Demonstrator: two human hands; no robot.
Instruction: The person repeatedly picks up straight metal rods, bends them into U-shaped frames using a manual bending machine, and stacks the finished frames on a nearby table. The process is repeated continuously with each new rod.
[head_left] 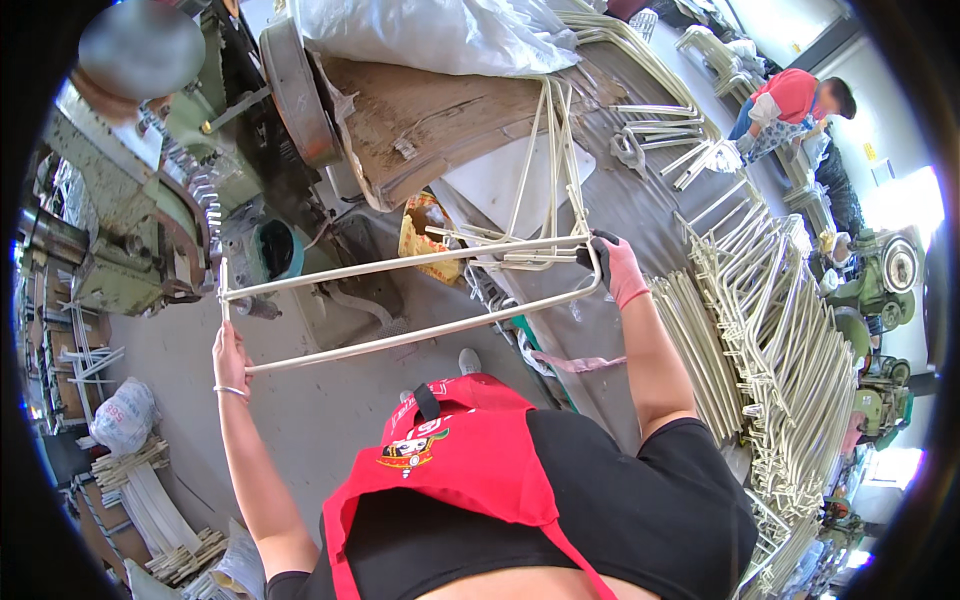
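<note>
A long cream-coloured metal tube frame [400,268] stretches across the space in front of me, its two long bars running side by side. My left hand [231,360] is bare, with a band at the wrist, and closes around the frame's left end. At the other end, my right hand [617,268], in a pink and black glove, is closed on the frame near its bent corner. Just beyond that corner stand more bent tubes [550,160] of the same colour on the work surface. The frame's left end is close to a green machine [130,240].
A yellow bag [430,238] sits below the brown board [420,120]. Large stacks of cream tube frames [790,370] fill the right side. A person in a red top [790,98] works at the far right. Bundled strips [155,510] lie at lower left.
</note>
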